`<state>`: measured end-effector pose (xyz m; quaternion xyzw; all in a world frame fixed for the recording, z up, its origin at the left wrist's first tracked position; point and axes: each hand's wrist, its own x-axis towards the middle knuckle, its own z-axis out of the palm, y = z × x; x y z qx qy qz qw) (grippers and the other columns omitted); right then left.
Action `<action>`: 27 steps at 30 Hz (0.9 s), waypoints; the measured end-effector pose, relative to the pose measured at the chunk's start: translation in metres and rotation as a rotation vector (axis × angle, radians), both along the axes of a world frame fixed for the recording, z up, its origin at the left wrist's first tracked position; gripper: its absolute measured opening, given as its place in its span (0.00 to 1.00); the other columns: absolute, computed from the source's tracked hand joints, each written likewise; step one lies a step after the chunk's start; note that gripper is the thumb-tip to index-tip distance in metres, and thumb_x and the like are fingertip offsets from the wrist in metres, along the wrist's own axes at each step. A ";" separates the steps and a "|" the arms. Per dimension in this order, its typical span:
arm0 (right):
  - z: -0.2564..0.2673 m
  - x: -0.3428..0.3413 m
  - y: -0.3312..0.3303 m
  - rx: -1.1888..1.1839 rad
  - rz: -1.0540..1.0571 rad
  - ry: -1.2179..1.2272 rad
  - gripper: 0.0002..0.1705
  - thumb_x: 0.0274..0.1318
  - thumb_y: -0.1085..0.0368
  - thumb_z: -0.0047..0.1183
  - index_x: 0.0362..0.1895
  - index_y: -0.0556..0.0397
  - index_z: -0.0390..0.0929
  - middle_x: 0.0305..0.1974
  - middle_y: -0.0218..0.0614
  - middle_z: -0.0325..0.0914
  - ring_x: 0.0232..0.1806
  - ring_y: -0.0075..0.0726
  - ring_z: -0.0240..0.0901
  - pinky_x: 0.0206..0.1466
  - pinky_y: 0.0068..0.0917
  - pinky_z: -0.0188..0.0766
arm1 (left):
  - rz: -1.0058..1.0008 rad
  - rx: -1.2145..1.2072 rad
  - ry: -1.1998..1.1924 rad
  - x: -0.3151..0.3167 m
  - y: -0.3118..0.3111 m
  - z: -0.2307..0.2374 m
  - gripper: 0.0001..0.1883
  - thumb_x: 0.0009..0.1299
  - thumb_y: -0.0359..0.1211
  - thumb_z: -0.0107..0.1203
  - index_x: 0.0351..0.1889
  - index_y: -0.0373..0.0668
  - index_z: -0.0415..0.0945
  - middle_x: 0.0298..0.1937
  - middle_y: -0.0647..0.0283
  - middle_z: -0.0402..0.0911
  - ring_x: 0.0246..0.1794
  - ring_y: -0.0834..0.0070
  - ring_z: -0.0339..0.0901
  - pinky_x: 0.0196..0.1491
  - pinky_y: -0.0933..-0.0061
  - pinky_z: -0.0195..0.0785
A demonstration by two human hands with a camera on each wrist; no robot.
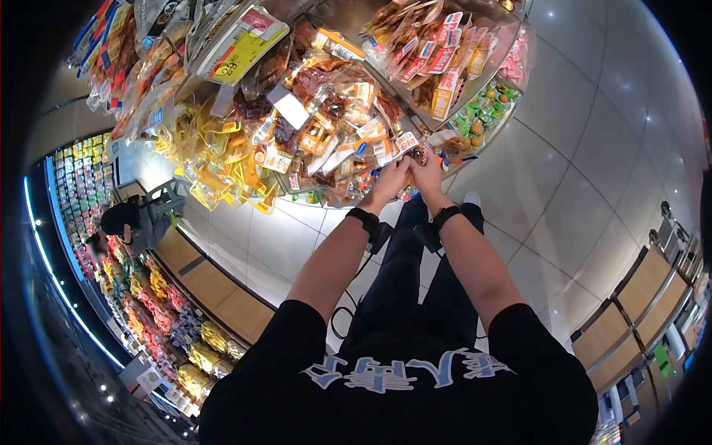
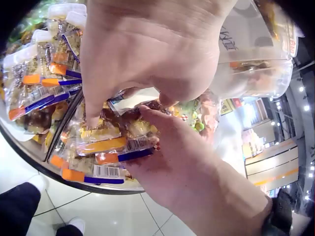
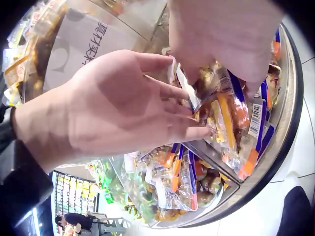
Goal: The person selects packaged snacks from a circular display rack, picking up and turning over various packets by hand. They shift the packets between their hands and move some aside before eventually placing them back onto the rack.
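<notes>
Both hands meet at the near rim of a round display bin of clear snack packets, seen in the head view. The left hand (image 1: 390, 182) reaches in from the left; in the right wrist view its fingers (image 3: 170, 91) stretch across and touch a snack packet's pale edge (image 3: 186, 88). Close beside it, the right hand (image 1: 426, 175) grips a snack packet (image 3: 212, 84) with brown contents, its fingertips partly hidden. In the left wrist view, packets with orange and blue strips and barcodes (image 2: 106, 171) lie under the hands.
A divider (image 3: 211, 152) separates these packets from a neighbouring compartment of similar ones (image 3: 170, 189). Yellow-edged packets (image 1: 230, 159) and a price sign (image 1: 241, 48) stand to the left. A person (image 1: 126, 219) is beside a cart in the aisle.
</notes>
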<state>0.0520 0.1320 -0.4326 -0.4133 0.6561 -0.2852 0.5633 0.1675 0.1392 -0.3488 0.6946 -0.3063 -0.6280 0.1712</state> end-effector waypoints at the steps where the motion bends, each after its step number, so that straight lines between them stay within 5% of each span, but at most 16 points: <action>1: -0.002 0.002 -0.001 -0.017 0.025 0.000 0.23 0.50 0.58 0.62 0.50 0.54 0.76 0.40 0.47 0.82 0.44 0.50 0.80 0.47 0.39 0.74 | 0.038 0.041 0.026 0.002 0.000 -0.006 0.33 0.76 0.52 0.44 0.71 0.38 0.58 0.67 0.50 0.65 0.64 0.62 0.65 0.66 0.65 0.57; 5: 0.017 0.003 0.004 -0.100 0.130 -0.039 0.19 0.52 0.66 0.58 0.51 0.53 0.77 0.40 0.48 0.82 0.43 0.54 0.79 0.47 0.40 0.73 | 0.409 0.198 0.184 -0.002 -0.003 -0.010 0.25 0.76 0.53 0.44 0.61 0.48 0.69 0.50 0.61 0.76 0.48 0.70 0.74 0.52 0.61 0.69; 8: 0.032 0.007 0.020 -0.313 0.221 0.035 0.20 0.51 0.73 0.54 0.52 0.53 0.77 0.42 0.49 0.77 0.44 0.57 0.75 0.49 0.40 0.72 | 0.430 0.125 0.432 0.024 0.019 -0.070 0.18 0.76 0.52 0.45 0.51 0.52 0.73 0.42 0.65 0.78 0.41 0.71 0.77 0.43 0.61 0.73; 11: 0.045 0.010 0.030 -0.396 0.252 0.058 0.20 0.50 0.76 0.55 0.51 0.55 0.77 0.45 0.46 0.73 0.48 0.52 0.75 0.51 0.35 0.73 | 0.433 0.080 0.381 0.030 0.018 -0.075 0.14 0.75 0.50 0.48 0.44 0.52 0.73 0.39 0.67 0.78 0.35 0.72 0.78 0.34 0.63 0.75; 12: 0.041 0.009 0.031 -0.360 0.287 0.036 0.24 0.48 0.76 0.56 0.53 0.56 0.76 0.54 0.48 0.70 0.55 0.52 0.72 0.56 0.35 0.71 | 0.635 0.221 0.394 0.025 0.007 -0.070 0.13 0.74 0.47 0.50 0.44 0.50 0.74 0.37 0.66 0.79 0.32 0.72 0.79 0.28 0.64 0.74; 15: 0.033 0.006 0.037 -0.479 0.266 0.109 0.28 0.47 0.75 0.56 0.57 0.58 0.73 0.60 0.49 0.66 0.63 0.49 0.67 0.63 0.33 0.67 | 0.546 0.247 0.335 0.022 0.001 -0.066 0.11 0.73 0.41 0.50 0.41 0.45 0.75 0.33 0.64 0.79 0.31 0.73 0.79 0.26 0.65 0.73; 18: 0.026 0.003 0.038 -0.291 0.257 -0.144 0.29 0.45 0.71 0.58 0.56 0.60 0.72 0.60 0.52 0.67 0.63 0.54 0.66 0.67 0.35 0.62 | 0.421 0.148 0.230 0.021 0.007 -0.099 0.09 0.70 0.37 0.49 0.36 0.42 0.76 0.29 0.62 0.78 0.26 0.73 0.78 0.23 0.70 0.71; 22: 0.013 0.001 0.037 -0.138 0.244 -0.550 0.25 0.52 0.72 0.50 0.57 0.62 0.71 0.57 0.45 0.70 0.61 0.43 0.68 0.65 0.31 0.63 | 0.379 0.298 0.143 -0.003 -0.019 -0.008 0.10 0.70 0.34 0.48 0.31 0.42 0.78 0.24 0.63 0.78 0.15 0.74 0.72 0.15 0.74 0.61; 24: 0.004 -0.004 0.036 0.103 0.158 -0.859 0.24 0.54 0.74 0.43 0.57 0.61 0.72 0.55 0.38 0.72 0.60 0.32 0.67 0.65 0.28 0.62 | 0.343 0.339 0.216 0.002 -0.018 -0.022 0.11 0.70 0.34 0.46 0.31 0.41 0.78 0.23 0.63 0.78 0.15 0.75 0.72 0.14 0.75 0.60; 27: -0.011 -0.012 0.033 0.310 0.056 -0.897 0.20 0.56 0.75 0.40 0.53 0.59 0.75 0.50 0.35 0.76 0.54 0.29 0.71 0.57 0.25 0.67 | 0.199 0.374 0.269 0.010 -0.016 -0.036 0.13 0.71 0.35 0.45 0.37 0.41 0.80 0.27 0.62 0.81 0.19 0.75 0.76 0.15 0.73 0.61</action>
